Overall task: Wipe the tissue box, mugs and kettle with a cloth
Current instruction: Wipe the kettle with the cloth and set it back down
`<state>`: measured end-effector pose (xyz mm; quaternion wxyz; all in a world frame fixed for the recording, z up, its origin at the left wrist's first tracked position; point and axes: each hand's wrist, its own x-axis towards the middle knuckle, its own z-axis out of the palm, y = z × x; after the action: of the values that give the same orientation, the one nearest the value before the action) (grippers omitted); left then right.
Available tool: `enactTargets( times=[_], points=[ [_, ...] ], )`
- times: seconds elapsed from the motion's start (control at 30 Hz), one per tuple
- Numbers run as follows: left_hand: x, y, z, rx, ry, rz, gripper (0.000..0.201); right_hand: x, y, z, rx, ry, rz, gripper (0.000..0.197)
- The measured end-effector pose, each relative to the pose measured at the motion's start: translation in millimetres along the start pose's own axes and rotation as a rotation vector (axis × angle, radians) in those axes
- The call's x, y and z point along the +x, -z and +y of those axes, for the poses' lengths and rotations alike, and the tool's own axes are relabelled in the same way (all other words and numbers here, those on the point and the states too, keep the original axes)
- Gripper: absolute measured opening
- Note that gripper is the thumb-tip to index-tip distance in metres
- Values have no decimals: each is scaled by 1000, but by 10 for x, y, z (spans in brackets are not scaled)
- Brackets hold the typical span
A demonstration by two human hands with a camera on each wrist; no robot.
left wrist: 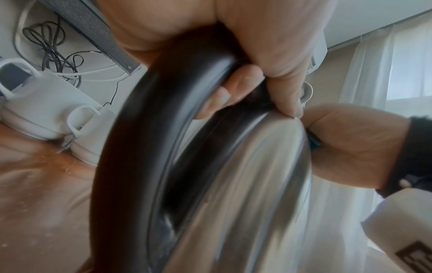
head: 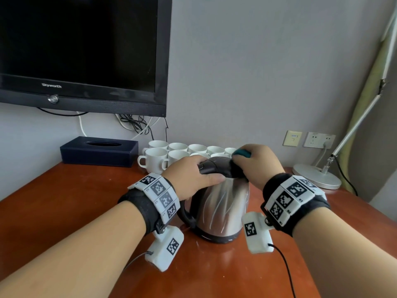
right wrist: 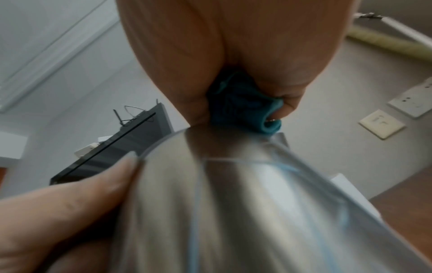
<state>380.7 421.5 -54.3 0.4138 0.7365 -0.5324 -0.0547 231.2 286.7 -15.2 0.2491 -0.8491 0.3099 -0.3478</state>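
We steady the upright stainless-steel kettle (head: pixel 223 209): left hand (head: pixel 189 179) fingers curl around its black handle; right hand (head: pixel 260 166) grips the bunched teal cloth (head: pixel 242 153) atop the lid's far right.

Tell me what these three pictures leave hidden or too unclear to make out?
- Cloth: head view, mostly covered by the right hand; its size is unknown.
- Kettle lid: head view, under both hands; the left hand grips the handle.
- Back mugs: head view, partly hidden behind the hands, so no sure count.
- Kettle spout: wrist views too blurred.
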Motion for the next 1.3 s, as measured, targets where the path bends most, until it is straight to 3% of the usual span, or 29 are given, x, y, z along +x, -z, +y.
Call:
enactTargets(
  times=[0.23, 0.37, 0.7, 0.87, 1.03, 1.3],
  points=[
    [41, -23, 19, 31, -18, -57, 31, -64, -257, -416, -192, 205, -117, 17],
    [26, -18, 8, 26, 7, -26, 35, -1, -189, -347, -128, 147, -125, 13],
    [-26, 4, 44, 28, 27, 7, 40, 165, 24, 37, -56, -157, -62, 13],
    [-16, 0, 37, 8, 23, 0, 35, 178, -54, -184, -95, -38, -100, 11],
    [-9, 3, 71, 2, -7, -82, 25, 176, -293, -510, -207, 118, -263, 14],
    [-21, 33, 57, -9, 67, -55, 38, 397, -109, -361, -243, -36, -252, 16]
  ],
)
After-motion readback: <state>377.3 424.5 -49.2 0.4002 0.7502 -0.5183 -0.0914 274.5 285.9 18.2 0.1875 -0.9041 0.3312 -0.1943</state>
